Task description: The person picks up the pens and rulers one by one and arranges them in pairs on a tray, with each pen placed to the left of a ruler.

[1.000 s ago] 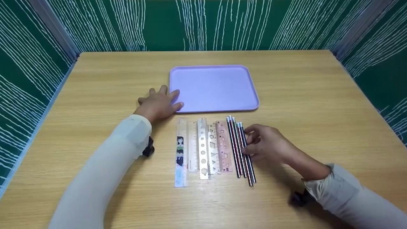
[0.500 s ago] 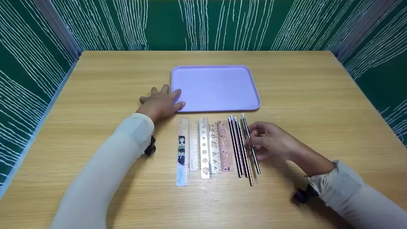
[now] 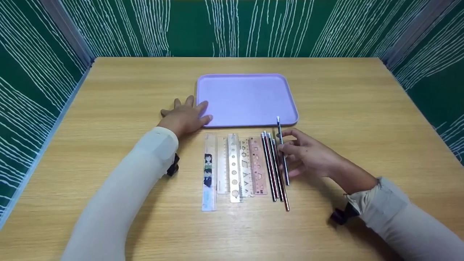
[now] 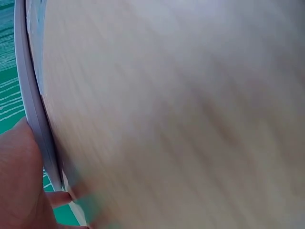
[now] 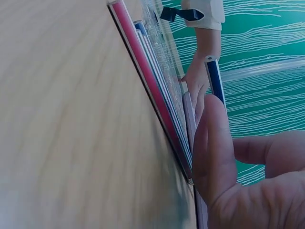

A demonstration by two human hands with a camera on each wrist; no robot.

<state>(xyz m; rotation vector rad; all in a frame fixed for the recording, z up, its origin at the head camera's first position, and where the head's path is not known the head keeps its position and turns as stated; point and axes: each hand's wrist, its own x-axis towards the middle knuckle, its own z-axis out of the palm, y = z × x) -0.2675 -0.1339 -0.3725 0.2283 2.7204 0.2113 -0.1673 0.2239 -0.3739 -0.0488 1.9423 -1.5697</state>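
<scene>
My right hand pinches one dark pencil between thumb and fingers, its far end overlapping the tray's front edge in the head view. The same pencil rises past my thumb in the right wrist view. Just left of it lie several shiny striped pencils side by side on the table. My left hand has its fingers spread, with thumb and forefinger over the near left corner of the lilac tray. In the left wrist view part of that hand shows beside the tray rim.
Left of the pencils stands a row of rulers: a clear one with a cartoon print, see-through ones such as the one with round holes, and a pink one. Green panels with white streaks border the wooden table.
My right hand has drawn one pencil away from the bunch, lifted it and moved it forward toward the tray. The left hand has stayed at the tray's corner.
</scene>
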